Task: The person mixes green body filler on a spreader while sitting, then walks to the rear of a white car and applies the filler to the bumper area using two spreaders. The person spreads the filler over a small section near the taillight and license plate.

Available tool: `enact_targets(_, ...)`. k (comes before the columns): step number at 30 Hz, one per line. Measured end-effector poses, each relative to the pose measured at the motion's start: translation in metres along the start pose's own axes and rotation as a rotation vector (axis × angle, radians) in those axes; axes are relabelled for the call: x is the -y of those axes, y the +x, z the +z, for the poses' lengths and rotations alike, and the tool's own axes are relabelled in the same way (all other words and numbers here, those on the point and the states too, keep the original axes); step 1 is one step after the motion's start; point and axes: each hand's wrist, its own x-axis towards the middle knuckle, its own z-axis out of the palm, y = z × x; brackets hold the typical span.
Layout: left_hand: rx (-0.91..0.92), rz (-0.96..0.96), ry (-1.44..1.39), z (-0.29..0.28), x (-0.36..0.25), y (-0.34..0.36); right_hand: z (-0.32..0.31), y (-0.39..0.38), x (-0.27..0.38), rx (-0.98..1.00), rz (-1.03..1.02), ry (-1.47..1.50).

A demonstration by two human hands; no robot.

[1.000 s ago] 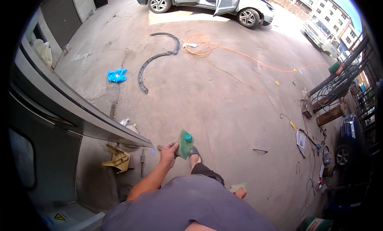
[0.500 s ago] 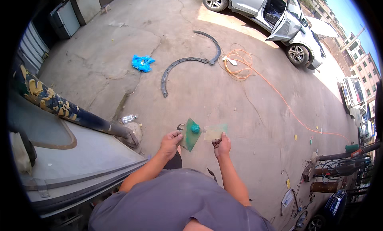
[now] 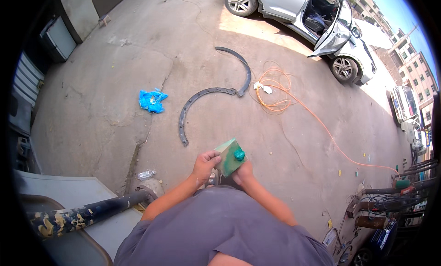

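Note:
A thin green square plate [image 3: 227, 162] bearing a lump of teal paste [image 3: 239, 154] is pinched in my left hand [image 3: 204, 167], thumb on its face. My right hand [image 3: 244, 174] is closed at the plate's lower right, its fingers mostly behind it, so what it grips is hidden. A paler edge shows behind the plate's top left; I cannot tell whether it is a second piece. My shoe [image 3: 211, 178] shows below.
Two curved dark trims [image 3: 204, 92], blue crumpled plastic [image 3: 151, 100], a coiled orange hose [image 3: 271, 98] and a bottle [image 3: 146, 174] lie on concrete. A silver car [image 3: 280, 4] has a door open. A paint-flaked pole [image 3: 80, 215] is left; cylinders [image 3: 370, 222] and cables are right.
My right hand, earlier holding a pale thin card out to the right, has moved left behind the green plate, which now hides that card at least partly. The view has turned.

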Motion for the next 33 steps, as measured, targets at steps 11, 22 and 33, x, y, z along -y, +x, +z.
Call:
enact_targets(11, -0.256, 0.075, -0.288, -0.096, -0.1, 0.292, 0.041, 0.256, 0.142, 0.316, 0.147, -0.71)
enact_targets(22, -0.572, 0.319, -0.281, -0.209, -0.255, 0.495, 0.225, 0.536, 0.282, 1.003, 0.072, -1.222)
enact_targets(33, -0.673, 0.267, -0.321, -0.421, -0.323, 0.78, 0.36, 0.832, 0.319, 1.085, 0.286, -1.209)
